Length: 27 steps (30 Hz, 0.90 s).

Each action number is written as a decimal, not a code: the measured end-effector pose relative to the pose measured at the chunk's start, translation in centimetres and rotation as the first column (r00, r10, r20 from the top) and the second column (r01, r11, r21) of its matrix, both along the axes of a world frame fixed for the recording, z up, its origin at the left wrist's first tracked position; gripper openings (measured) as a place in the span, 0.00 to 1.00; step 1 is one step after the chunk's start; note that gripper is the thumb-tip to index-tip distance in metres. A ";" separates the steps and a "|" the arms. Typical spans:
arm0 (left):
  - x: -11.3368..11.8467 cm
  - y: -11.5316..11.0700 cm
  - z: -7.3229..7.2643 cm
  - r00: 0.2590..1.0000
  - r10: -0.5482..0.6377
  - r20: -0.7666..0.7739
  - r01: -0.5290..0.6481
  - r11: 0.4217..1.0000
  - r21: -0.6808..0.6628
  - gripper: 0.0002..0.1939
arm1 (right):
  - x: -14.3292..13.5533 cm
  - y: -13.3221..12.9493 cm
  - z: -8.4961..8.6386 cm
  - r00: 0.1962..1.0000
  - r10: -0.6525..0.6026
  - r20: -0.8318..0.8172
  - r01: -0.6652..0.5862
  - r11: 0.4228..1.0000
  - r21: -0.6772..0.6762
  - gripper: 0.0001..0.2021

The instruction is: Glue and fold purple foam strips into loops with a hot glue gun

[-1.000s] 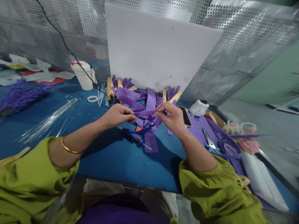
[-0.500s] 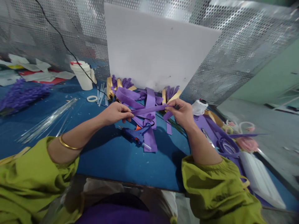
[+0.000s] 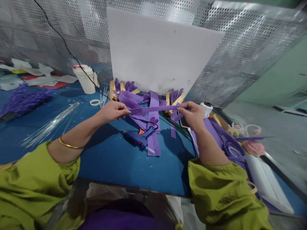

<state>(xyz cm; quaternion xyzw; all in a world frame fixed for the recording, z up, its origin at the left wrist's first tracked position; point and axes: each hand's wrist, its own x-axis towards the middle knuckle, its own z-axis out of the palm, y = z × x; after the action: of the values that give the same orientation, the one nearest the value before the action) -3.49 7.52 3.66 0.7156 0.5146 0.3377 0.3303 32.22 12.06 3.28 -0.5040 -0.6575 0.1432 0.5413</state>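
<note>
A narrow purple ribbon (image 3: 153, 109) is stretched nearly level between my two hands, above the table. My left hand (image 3: 115, 110) pinches its left end between thumb and fingers. Toward the other end, my right hand (image 3: 192, 114) is closed on the ribbon, and a short tail hangs beside the fingers. Below lies a blue glue gun (image 3: 137, 139) with an orange trigger and a clear glue stick at its back. More purple strips (image 3: 153, 147) lie behind and under the glue gun. Thin dark green stems (image 3: 177, 125) run beneath my right hand.
Purple lavender sprigs in yellow paper (image 3: 176, 95) stand before a white board (image 3: 158, 51). To the left are a white cup (image 3: 85, 80), a tape roll (image 3: 95, 102), clear sticks (image 3: 51, 124) and a lavender bunch (image 3: 26, 97). A pink flower (image 3: 253, 148) and white foam block (image 3: 268, 183) lie right.
My hands have moved apart, the left one leftward and the right one rightward, so a longer length of ribbon spans between them. A phone-like object and white cable now show by my right hand.
</note>
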 end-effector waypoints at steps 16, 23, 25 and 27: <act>-1.2 1.3 -0.8 0.898 0.334 0.286 -0.308 0.942 -0.136 0.10 | 0.6 0.2 -0.2 0.994 -0.040 -0.098 0.026 0.990 -0.140 0.10; -1.9 2.4 -1.1 0.619 0.481 0.621 -0.438 0.868 -0.235 0.11 | 0.0 -0.7 0.2 0.977 0.163 -0.141 -0.204 0.908 -0.366 0.13; -2.2 2.8 -0.8 0.452 0.517 0.727 -0.439 0.838 -0.323 0.11 | -1.0 -1.0 0.2 0.948 0.242 -0.208 -0.306 0.874 -0.377 0.11; -2.3 2.9 -0.5 0.275 0.542 0.794 -0.409 0.813 -0.413 0.13 | -2.5 -1.4 -0.1 0.919 0.261 -0.295 -0.355 0.873 -0.334 0.10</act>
<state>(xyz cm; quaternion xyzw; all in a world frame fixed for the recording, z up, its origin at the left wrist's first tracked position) -5.77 10.41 3.13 0.2186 0.4722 0.7088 0.4762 29.76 10.66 3.17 -0.4663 -0.6188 0.4128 0.4787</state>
